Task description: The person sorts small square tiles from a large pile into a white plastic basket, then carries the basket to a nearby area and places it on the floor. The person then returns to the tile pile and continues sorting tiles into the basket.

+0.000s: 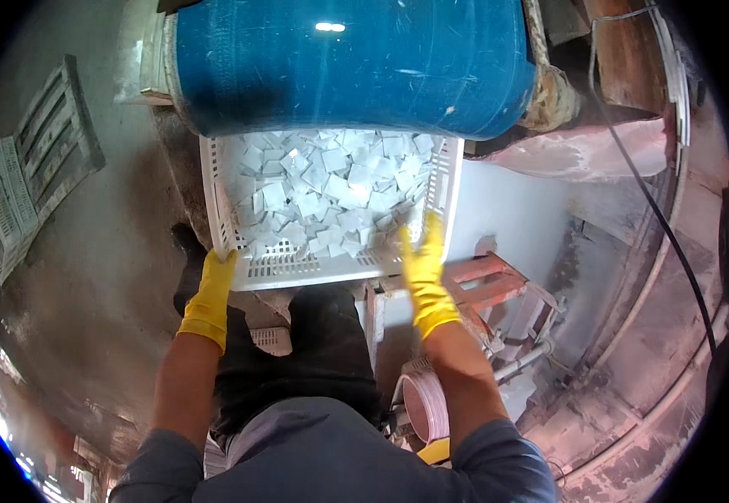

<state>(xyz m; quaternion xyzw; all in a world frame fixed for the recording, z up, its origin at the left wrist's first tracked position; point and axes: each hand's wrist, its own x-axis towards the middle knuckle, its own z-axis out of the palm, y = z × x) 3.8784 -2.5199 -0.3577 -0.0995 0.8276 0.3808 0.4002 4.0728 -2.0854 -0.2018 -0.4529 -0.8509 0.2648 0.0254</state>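
Note:
A white plastic crate (pixel 306 274) with slotted walls holds a heap of pale square tiles (pixel 331 184). My left hand (pixel 215 281), in a yellow rubber glove, grips the crate's near left corner. Over the near right corner is my right hand (pixel 423 260), in a matching glove, slightly blurred by motion. Its thumb and fingers are spread apart, with nothing visible between them. Just beyond the crate lies a big blue conveyor belt roller (pixel 356 67), which overhangs the crate's far edge.
An orange-red metal frame (pixel 486 281) stands right of my legs, with a pink bucket (pixel 426 407) nearer me. White slatted crates (pixel 33 159) lie on the floor at the left. A black cable (pixel 645 189) hangs down the right side.

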